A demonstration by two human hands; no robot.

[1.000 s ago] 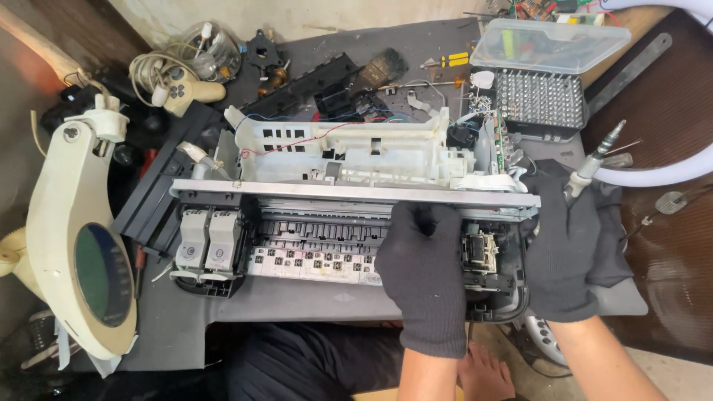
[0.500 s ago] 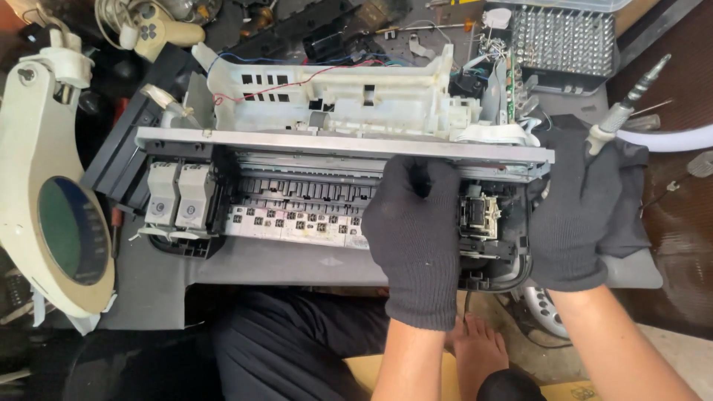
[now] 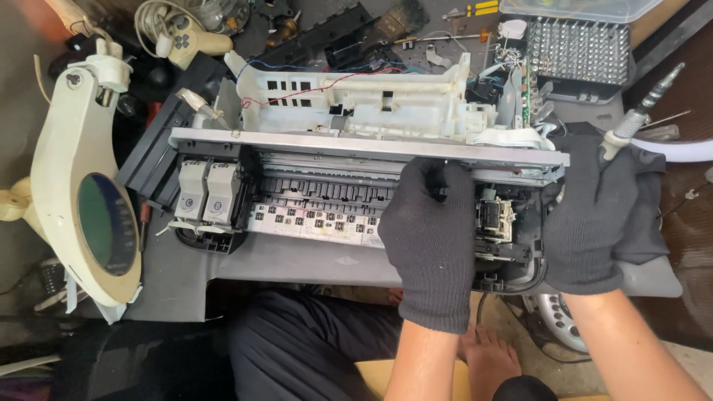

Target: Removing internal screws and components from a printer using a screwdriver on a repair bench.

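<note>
1. Printer chassis (image 3: 356, 160), cover off, lies on the table (image 3: 297, 260).
2. Left hand (image 3: 431, 238): grip curled over carriage rail.
3. Right hand (image 3: 587, 215): grip clasps end; we would brace it firmly.

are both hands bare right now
No, the left hand and the right hand each wear a black glove while resting on the opened printer.

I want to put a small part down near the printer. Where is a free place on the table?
The grey mat is bare in front of the opened printer, between the ink cartridges and the left hand. Behind the printer it is crowded with tools and a bit tray. The right hand covers the right end.
</note>
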